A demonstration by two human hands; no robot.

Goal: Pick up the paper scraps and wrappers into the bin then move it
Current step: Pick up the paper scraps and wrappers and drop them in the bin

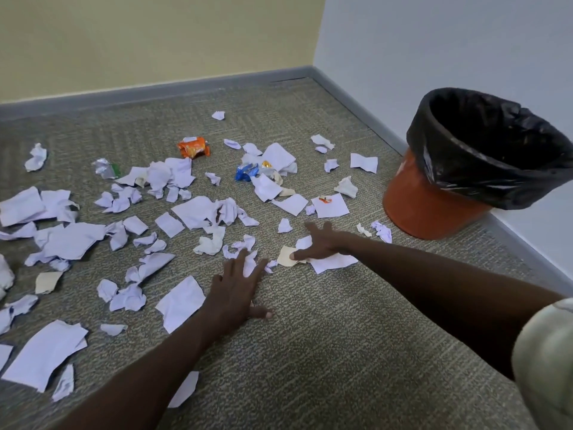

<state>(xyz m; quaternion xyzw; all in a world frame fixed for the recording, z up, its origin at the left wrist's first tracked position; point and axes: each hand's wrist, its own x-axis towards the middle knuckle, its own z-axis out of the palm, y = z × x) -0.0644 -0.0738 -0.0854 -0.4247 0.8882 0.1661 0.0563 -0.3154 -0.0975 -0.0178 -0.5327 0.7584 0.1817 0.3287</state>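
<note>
Several white paper scraps (71,240) lie scattered over the carpet, with an orange wrapper (193,147), a blue wrapper (245,172) and a silver-green wrapper (107,169) among them. An orange bin (428,206) lined with a black bag (483,178) stands at the right by the wall. My left hand (237,287) rests flat on the carpet, fingers spread over a small crumpled scrap (249,265). My right hand (322,242) reaches out with fingers apart, its thumb touching a tan scrap (285,257) and a white sheet (335,262) beneath it.
A yellow wall runs along the back and a white wall along the right, meeting in a corner with a grey baseboard (186,88). Bare carpet (325,352) lies in the foreground between my arms.
</note>
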